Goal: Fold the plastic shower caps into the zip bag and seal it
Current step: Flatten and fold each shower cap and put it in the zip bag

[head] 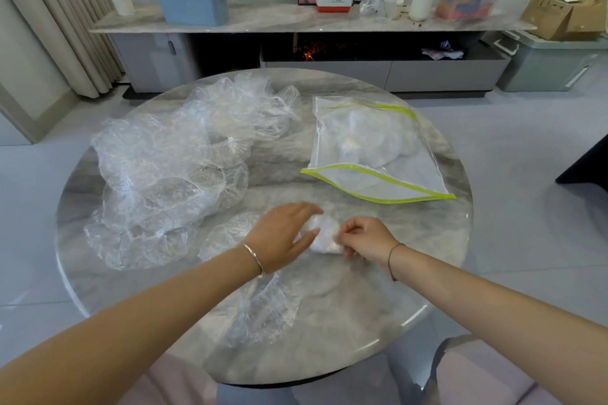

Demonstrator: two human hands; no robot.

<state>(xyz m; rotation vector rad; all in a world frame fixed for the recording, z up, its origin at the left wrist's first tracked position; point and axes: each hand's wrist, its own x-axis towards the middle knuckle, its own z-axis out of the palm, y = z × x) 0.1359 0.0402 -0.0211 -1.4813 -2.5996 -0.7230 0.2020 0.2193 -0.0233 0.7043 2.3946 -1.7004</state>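
A small folded bundle of clear shower cap (324, 235) lies on the round marble table (411, 279) near its front. My left hand (284, 235) rests over the bundle's left side with fingers fairly straight. My right hand (365, 237) pinches the bundle's right edge with curled fingers. A clear zip bag (375, 154) with a green-yellow zip strip lies open-mouthed at the right, with several folded caps inside. A big loose heap of unfolded clear caps (184, 154) covers the table's left half. One more flattened cap (263, 309) lies under my left forearm.
Behind the table runs a low grey cabinet (296, 23) carrying a blue bin, cups, a roll and boxes. The table's front edge is near my body. A dark piece of furniture (589, 164) stands at the right on the tiled floor.
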